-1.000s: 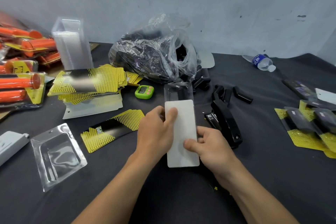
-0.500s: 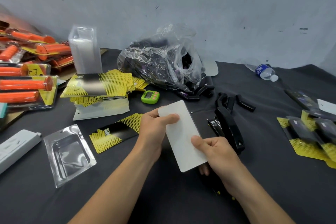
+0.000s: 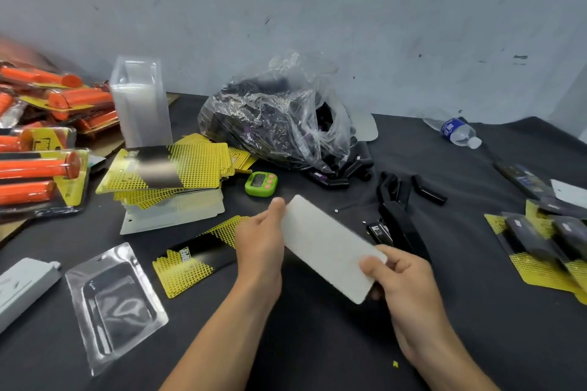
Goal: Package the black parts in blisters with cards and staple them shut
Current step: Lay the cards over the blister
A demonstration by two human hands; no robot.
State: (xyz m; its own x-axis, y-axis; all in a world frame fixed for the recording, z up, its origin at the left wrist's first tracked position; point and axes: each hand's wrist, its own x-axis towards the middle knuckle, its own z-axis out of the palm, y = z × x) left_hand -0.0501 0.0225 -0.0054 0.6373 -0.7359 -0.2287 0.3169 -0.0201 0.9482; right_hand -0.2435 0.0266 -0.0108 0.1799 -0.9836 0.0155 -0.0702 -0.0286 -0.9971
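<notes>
I see both hands holding one white card (image 3: 327,247) just above the desk (image 3: 317,346). It is slanted, running from the upper left down to the lower right. The left hand (image 3: 259,251) pinches its far corner with the thumb on top; the rest of that hand's fingers are hidden behind the card. The right hand (image 3: 409,289) grips the near end, thumb pressed on the white face and fingers (image 3: 401,260) curled round the edge. Only the blank side faces the camera, so I cannot tell whether a blister and a part sit beneath it.

The black stapler (image 3: 397,225) lies just beyond the right hand, close to the card's long edge. A few loose black parts (image 3: 428,194) lie behind it, and the clear bag of black parts (image 3: 279,124) slumps further back, near the wall. A green timer (image 3: 261,183) sits between that bag and the left hand.

Just left of the left hand lies a single yellow-and-black card (image 3: 193,259), with an empty blister (image 3: 114,305) beside it. Behind them is a stack of yellow cards (image 3: 168,168), with a tall stack of clear blisters (image 3: 141,101) behind that. Finished packs (image 3: 546,241) lie at the right edge, and a water bottle (image 3: 457,133) lies near the wall.
</notes>
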